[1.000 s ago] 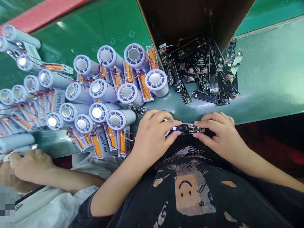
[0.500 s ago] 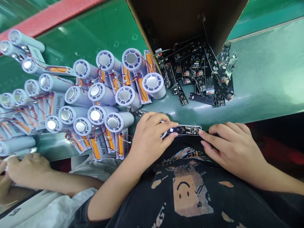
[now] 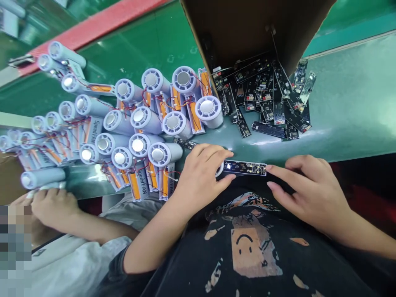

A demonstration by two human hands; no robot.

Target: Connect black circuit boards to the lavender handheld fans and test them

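My left hand (image 3: 201, 177) is wrapped round a pale fan unit, mostly hidden by the palm, with only a bit of its rounded end showing between thumb and fingers. A black circuit board (image 3: 246, 167) lies along that unit and sticks out to the right, a small white light glowing near its left end. My right hand (image 3: 309, 189) has its index fingertip on the board's right end, while the thumb is apart below it and the other fingers are loosely bent. Another circuit board (image 3: 187, 143) lies on the table just behind my left hand.
Many pale fan units (image 3: 139, 119) with orange batteries and red wires cover the green table (image 3: 355, 103) at the left. A cardboard box (image 3: 198, 41) lies open at the back, black boards (image 3: 262, 90) spilling out. Another person's hands (image 3: 55, 206) are at the lower left.
The view has shifted, so the table's things sit farther right. My right thumb has come away from the board's end, and my left fingers are spread a little wider.
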